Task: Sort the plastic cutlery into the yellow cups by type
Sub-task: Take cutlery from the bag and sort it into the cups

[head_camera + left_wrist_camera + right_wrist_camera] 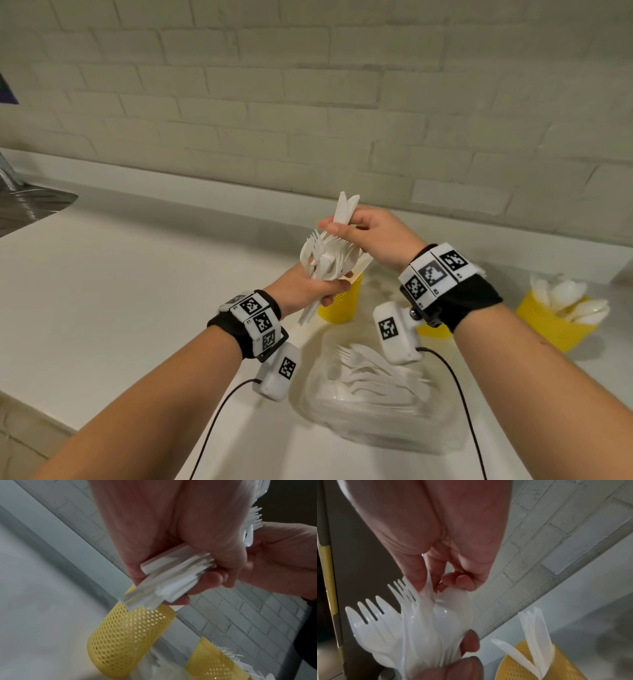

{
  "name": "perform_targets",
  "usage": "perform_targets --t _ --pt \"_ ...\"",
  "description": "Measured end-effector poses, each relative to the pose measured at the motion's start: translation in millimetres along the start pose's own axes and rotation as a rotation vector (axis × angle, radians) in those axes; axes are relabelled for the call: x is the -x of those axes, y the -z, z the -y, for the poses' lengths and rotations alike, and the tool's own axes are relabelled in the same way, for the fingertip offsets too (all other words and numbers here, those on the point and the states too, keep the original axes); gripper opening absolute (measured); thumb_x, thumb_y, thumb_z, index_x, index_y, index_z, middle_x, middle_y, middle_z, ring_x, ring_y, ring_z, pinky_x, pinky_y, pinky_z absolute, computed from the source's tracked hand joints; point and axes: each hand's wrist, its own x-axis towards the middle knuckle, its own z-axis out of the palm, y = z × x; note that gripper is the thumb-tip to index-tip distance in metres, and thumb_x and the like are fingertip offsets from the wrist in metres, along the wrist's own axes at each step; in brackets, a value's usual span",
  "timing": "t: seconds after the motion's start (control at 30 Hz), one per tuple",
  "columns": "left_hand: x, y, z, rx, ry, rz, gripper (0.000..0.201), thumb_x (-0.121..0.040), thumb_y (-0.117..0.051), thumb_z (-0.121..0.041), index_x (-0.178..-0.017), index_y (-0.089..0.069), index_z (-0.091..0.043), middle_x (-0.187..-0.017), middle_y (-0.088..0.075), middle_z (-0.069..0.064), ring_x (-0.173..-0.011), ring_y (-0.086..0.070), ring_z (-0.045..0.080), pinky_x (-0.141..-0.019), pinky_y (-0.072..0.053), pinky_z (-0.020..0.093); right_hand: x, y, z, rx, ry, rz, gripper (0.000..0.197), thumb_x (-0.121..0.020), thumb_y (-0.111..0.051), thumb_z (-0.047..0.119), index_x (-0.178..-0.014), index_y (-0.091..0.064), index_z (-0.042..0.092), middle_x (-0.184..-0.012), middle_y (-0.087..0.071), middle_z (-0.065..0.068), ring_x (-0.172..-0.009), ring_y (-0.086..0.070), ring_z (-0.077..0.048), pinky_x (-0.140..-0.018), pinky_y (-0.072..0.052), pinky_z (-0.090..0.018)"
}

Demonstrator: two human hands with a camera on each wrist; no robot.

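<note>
My left hand (318, 287) grips a mixed bundle of white plastic cutlery (325, 260) by the handles, with fork tines and a spoon bowl fanned upward. My right hand (346, 224) pinches two white knives (346, 207) that stick up above the bundle. Just behind the left hand stands a yellow mesh cup (340, 303); the right wrist view shows knives (534, 635) in it. A second yellow cup (214, 662) holds forks and is mostly hidden behind my right wrist in the head view. A third yellow cup (555, 322) at the right holds spoons.
A crumpled clear plastic bag (373, 394) with more white cutlery lies on the white counter (137, 291) in front of the cups. A metal sink (30, 205) is at the far left. A brick wall (308, 102) backs the counter, whose front edge drops off at lower left.
</note>
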Motion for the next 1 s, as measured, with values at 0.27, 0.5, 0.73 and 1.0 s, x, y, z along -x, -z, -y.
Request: perform_targets --t 0.27,0.5,0.73,1.0 --pt "-5 10 4 0.024 -0.011 -0.053 0.009 -0.086 -0.069 -0.019 -0.094 -0.066 -0.015 -0.066 -0.054 0.008 -0.056 -0.05 0.016 -0.066 -0.047 0.028 -5 26 26 -0.107 0.092 -0.246 0.018 -0.095 -0.052 0.033 -0.092 -0.068 0.025 -0.08 -0.061 0.0 -0.057 -0.049 -0.007 -0.056 -0.041 -0.021" --pt "-10 28 9 0.099 -0.03 -0.159 0.007 -0.087 -0.068 -0.02 -0.091 -0.066 -0.015 -0.065 -0.053 0.002 -0.052 -0.047 0.014 -0.057 -0.045 0.028 -9 54 42 -0.243 0.213 -0.752 0.025 -0.102 -0.035 0.026 -0.085 -0.053 0.024 -0.068 -0.049 0.006 -0.049 -0.046 -0.004 -0.047 -0.041 -0.018" --pt "-5 35 6 0.124 -0.073 -0.203 0.01 -0.091 -0.063 -0.024 -0.095 -0.068 -0.016 -0.059 -0.054 -0.003 -0.05 -0.049 0.011 -0.058 -0.047 0.024 -19 -4 -26 0.1 -0.139 -0.452 0.026 -0.101 -0.037 0.024 -0.105 -0.057 0.007 -0.073 -0.056 -0.003 -0.059 -0.055 -0.015 -0.064 -0.05 -0.033" --pt "-5 31 3 0.179 -0.123 -0.125 0.013 -0.093 -0.057 -0.021 -0.098 -0.066 -0.013 -0.064 -0.056 0.001 -0.056 -0.055 0.015 -0.061 -0.052 0.026 -18 -22 -39 0.131 -0.172 -0.467 0.059 -0.087 -0.062 0.025 -0.141 -0.038 0.019 -0.127 -0.043 0.0 -0.101 -0.051 -0.012 -0.093 -0.043 -0.026"
